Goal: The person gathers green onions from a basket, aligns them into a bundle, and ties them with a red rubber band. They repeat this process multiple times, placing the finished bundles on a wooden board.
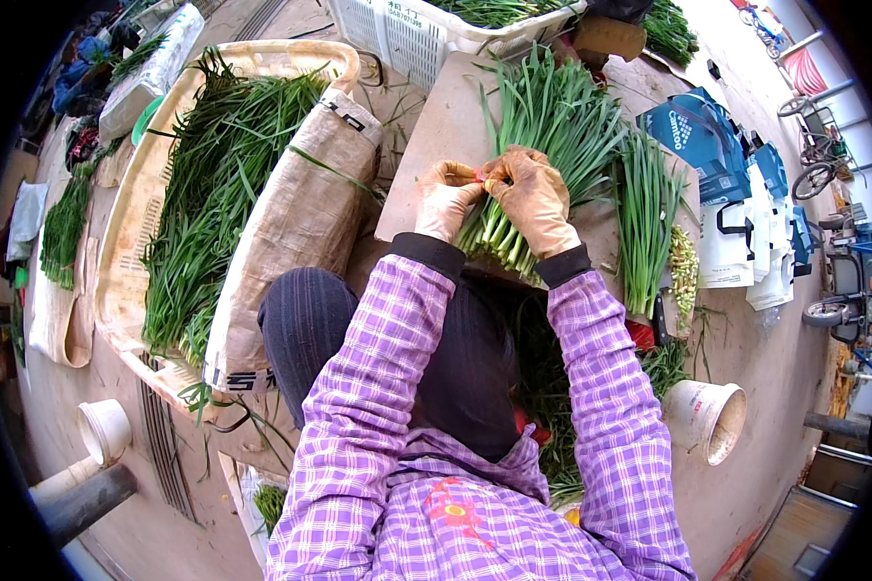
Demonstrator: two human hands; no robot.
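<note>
A large bunch of green Chinese chives (552, 109) lies on a board (436, 145) before me, its pale stem ends towards me. Above the stems, my gloved left hand (445, 200) pinches a small red tie (480, 176). The fingers of my gloved right hand (534, 200) meet the left ones at the same tie. My hands hide how far the tie runs around the bunch. To the right lies a smaller row of chives (641, 218), beside a heap of cut stem ends (684, 269) and a knife with a black handle (660, 319).
At left a plastic basket (120, 247) holds loose chives, with a woven sack (291, 240) over its near side. A white crate (400, 43) stands beyond the board. Blue shopping bags (697, 145) and a tipped white bucket (705, 421) are at right.
</note>
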